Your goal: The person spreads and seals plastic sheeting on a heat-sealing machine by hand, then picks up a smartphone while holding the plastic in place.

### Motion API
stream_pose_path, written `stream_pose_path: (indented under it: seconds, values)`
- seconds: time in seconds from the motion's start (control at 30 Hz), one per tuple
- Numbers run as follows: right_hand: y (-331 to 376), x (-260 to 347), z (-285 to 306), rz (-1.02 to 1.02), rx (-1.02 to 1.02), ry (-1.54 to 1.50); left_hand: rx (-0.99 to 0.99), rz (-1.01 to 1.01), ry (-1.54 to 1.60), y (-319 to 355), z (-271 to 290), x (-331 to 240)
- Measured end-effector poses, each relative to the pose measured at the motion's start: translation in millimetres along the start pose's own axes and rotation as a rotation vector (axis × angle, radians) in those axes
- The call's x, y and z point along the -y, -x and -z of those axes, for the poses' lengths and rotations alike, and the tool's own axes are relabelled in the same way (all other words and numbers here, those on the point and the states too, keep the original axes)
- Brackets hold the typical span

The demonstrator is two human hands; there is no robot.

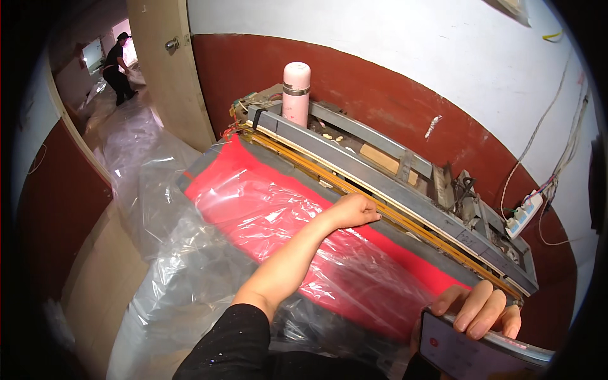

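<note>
Curled at the far edge of the red sheet, the left hand sits just beside the orange rods; I cannot tell whether its fingertips pinch anything. Fingers wrapped over its edge, the right hand grips a phone.

Clear plastic already lies over much of the red sheet, on the near side of the metal frame, though a strip nearer the rods looks bare. The work seems partway: the plastic is wrinkled, runs off leftward, and no finished edge shows.
</note>
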State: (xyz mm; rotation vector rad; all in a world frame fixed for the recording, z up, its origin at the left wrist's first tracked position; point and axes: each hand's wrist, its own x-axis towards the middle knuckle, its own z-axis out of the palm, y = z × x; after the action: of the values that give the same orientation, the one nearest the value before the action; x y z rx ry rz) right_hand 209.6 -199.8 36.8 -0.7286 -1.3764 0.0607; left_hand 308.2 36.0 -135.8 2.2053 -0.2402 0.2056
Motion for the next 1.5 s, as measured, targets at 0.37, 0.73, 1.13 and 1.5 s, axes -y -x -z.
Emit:
stream_pose_path:
  seconds: [0.37,0.73,1.13,1.5]
  values:
    - [-4,-10,5,0.053,0.124,-0.163,-0.008,-0.002,0.011,0,-2,2]
    - [0,2,-5,-0.016,-0.038,0.007,-0.022,-0.027,-0.016,0,-4,6]
    - [-5,-6,2,0.020,0.141,-0.195,0.035,0.058,0.047,0,-1,3]
    - [-1,1,-7,-0.042,-0.053,-0.026,0.004,-0.012,-0.007,-1,-3,7]
